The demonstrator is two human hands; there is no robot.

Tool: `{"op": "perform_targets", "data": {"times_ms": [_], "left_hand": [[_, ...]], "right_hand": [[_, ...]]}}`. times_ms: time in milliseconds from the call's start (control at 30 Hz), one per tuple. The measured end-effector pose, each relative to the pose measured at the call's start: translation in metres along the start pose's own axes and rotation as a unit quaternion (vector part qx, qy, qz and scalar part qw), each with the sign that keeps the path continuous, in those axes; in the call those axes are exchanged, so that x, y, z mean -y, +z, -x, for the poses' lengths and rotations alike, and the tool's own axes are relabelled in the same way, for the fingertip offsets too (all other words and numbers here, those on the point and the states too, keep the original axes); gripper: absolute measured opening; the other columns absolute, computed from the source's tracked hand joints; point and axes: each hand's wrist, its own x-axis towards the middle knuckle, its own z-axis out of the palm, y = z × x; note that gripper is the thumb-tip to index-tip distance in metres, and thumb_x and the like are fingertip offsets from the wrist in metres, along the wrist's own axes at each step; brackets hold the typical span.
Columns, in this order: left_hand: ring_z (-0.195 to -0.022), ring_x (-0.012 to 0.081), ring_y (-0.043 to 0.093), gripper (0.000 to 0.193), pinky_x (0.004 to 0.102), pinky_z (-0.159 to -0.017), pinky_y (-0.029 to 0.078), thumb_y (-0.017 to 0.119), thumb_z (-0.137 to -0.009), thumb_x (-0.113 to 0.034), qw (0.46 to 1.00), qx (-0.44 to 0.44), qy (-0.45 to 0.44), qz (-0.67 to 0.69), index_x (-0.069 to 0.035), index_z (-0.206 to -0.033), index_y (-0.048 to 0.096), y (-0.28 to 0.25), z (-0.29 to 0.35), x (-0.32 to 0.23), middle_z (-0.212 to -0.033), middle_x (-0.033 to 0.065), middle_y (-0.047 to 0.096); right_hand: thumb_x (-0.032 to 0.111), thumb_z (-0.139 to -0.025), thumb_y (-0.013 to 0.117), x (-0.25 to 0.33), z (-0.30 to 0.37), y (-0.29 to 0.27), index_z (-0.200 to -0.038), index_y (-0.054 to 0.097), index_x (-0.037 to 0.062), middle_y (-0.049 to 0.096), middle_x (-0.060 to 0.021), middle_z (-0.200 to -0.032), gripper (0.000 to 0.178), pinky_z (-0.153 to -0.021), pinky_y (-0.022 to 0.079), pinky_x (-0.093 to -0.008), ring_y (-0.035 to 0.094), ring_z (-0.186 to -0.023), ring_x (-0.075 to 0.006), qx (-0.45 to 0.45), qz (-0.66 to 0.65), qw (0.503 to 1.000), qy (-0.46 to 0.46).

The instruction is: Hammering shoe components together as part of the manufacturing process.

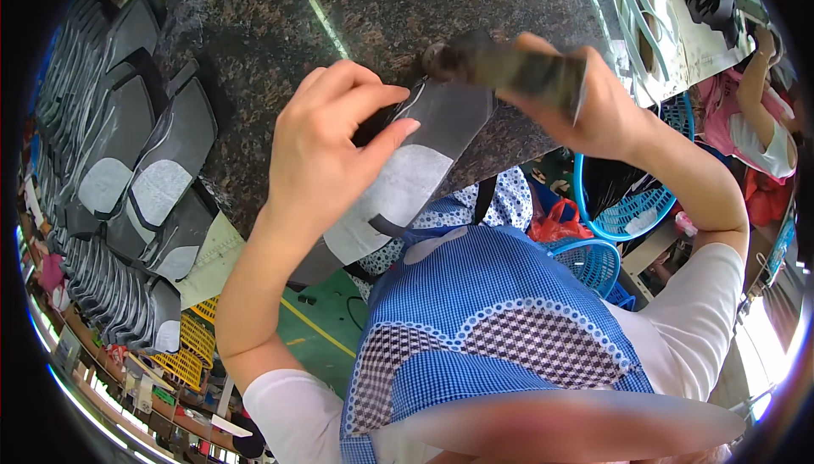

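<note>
A dark grey shoe upper piece [458, 121] with a pale patch [398, 184] lies on the dark speckled stone tabletop [246, 23], its lower end hanging past the near edge. My left hand [322, 146] is closed at its left edge, thumb and forefinger pinching the material near a thin light line. My right hand [598, 112] grips a hammer [500, 70], whose handle is smeared by motion. The hammer's head is over the far edge of the piece, close to my left fingertips; whether it touches cannot be told.
Stacked grey upper pieces [161, 184] line the left side. Blue plastic baskets [593, 265] stand below at the right, near a red bag [560, 222]. Yellow crates [182, 358] are at lower left. Pale strips [636, 6] lie at far right, where another person [750, 116] sits.
</note>
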Motion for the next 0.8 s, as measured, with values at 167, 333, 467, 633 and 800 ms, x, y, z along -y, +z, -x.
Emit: {"op": "perform_targets", "data": {"times_ms": [167,333,467,633,800], "left_hand": [[-0.081,0.0225,0.061,0.027,0.0334,-0.067,0.054,0.072,-0.074,-0.001,0.997,-0.003,0.044,-0.068,-0.002,-0.101,0.07,0.008,0.012,-0.015,-0.089,0.0053,0.061],[-0.081,0.0221,0.062,0.03,0.033,-0.067,0.054,0.072,-0.072,-0.002,0.991,-0.004,0.055,-0.118,-0.001,-0.102,0.069,0.014,0.019,-0.016,-0.091,0.0066,0.059],[-0.083,0.0236,0.062,0.018,0.0358,-0.068,0.053,0.079,-0.075,-0.011,0.98,0.095,-0.15,0.094,-0.003,-0.089,0.071,-0.011,0.019,-0.004,-0.091,0.0079,0.063],[-0.085,0.0247,0.063,0.018,0.0356,-0.07,0.053,0.076,-0.076,-0.007,1.0,-0.005,0.013,0.0,-0.004,-0.094,0.071,0.0,0.034,-0.008,-0.092,0.0072,0.062],[-0.079,0.0243,0.063,0.019,0.0379,-0.073,0.05,0.078,-0.076,-0.007,0.999,-0.02,-0.005,-0.046,-0.003,-0.094,0.072,0.0,0.046,-0.01,-0.09,0.0081,0.065]], "right_hand": [[0.012,-0.093,0.066,0.012,-0.001,-0.002,-0.106,0.057,0.0046,0.056,-0.017,-0.064,0.018,-0.05,0.043,-0.0404,0.058,-0.057,-0.0365,-0.032,-0.097,0.995,-0.01],[0.013,-0.093,0.066,0.017,-0.009,-0.002,-0.105,0.056,0.004,0.054,-0.0173,-0.062,0.018,-0.049,0.042,-0.0418,0.058,-0.056,-0.0371,-0.023,-0.047,0.998,0.035],[0.011,-0.093,0.064,0.02,0.007,0.007,-0.107,0.057,0.0047,0.055,-0.016,-0.062,0.017,-0.049,0.043,-0.0409,0.057,-0.054,-0.0357,0.08,-0.011,0.997,0.012],[0.01,-0.092,0.065,0.02,-0.002,0.013,-0.108,0.058,0.006,0.056,-0.0164,-0.065,0.017,-0.05,0.043,-0.0416,0.059,-0.055,-0.0349,-0.009,-0.09,0.992,0.086],[0.013,-0.09,0.066,0.026,0.009,0.017,-0.106,0.053,0.004,0.056,-0.0154,-0.06,0.023,-0.049,0.043,-0.0449,0.06,-0.057,-0.0366,0.09,-0.013,0.996,0.011]]}}
